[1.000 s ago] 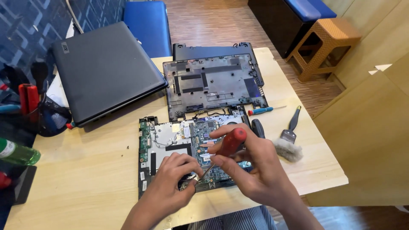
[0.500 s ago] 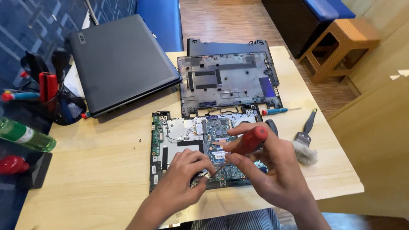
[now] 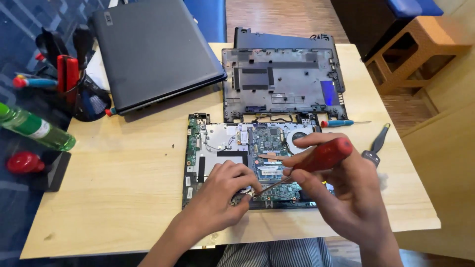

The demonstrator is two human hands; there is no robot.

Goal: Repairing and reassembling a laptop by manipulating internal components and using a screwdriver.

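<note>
Right hand [image 3: 346, 198]: grip clamped on the red handle of a screwdriver [image 3: 319, 157], right of frame centre. Its long axis runs diagonally, handle up-right, metal shaft pointing down-left; the tip meets the laptop motherboard [image 3: 247, 148] just beside the left fingertips.

Left hand [image 3: 222, 193]: fingers pinched together on the board's lower edge, at the tip; whether they hold anything I cannot tell.

The motherboard lies flat at lower centre of the desk [image 3: 123, 198], green and silver, with a round fan at its upper right.

Count, outward:
- One dark grey bottom case shell [image 3: 282, 84], above the board, with a blue rectangular label at its right side.
- One closed black laptop [image 3: 153, 49], upper left.
- One small screwdriver, red and blue handle [image 3: 339, 123], right of the board, lying level with its shaft pointing right.
- One brush with a dark handle [image 3: 378, 143], right edge, partly behind the right hand.
- One green bottle with a white label [image 3: 34, 131], far left, lying tilted.
- One wooden stool [image 3: 415, 44], upper right.
</note>
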